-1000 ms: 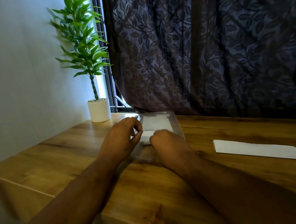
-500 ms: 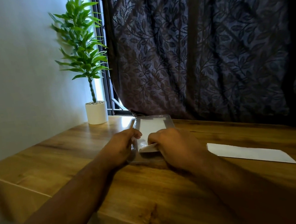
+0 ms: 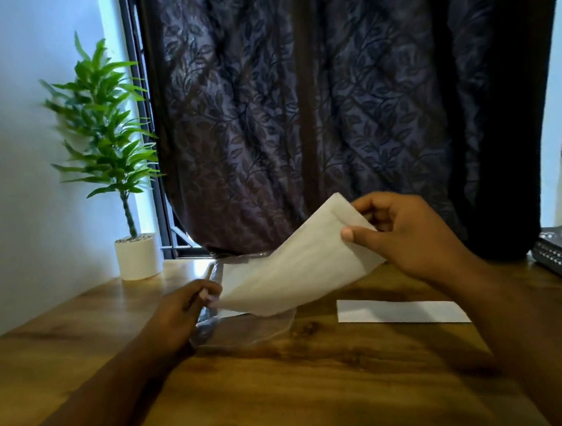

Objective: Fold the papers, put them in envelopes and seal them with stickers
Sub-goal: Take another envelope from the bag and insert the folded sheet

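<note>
Bench, seen from its near edge. Back left: plant on the bench, against the wall. Behind the bench: curtain. Centre: packet flat on the bench. Above it, tilted and off the bench: envelope, its upper right end in the right grip. Left grip at the packet's left edge, by the envelope's lower corner. Right of the packet, apart from it: paper flat on the bench.
</note>
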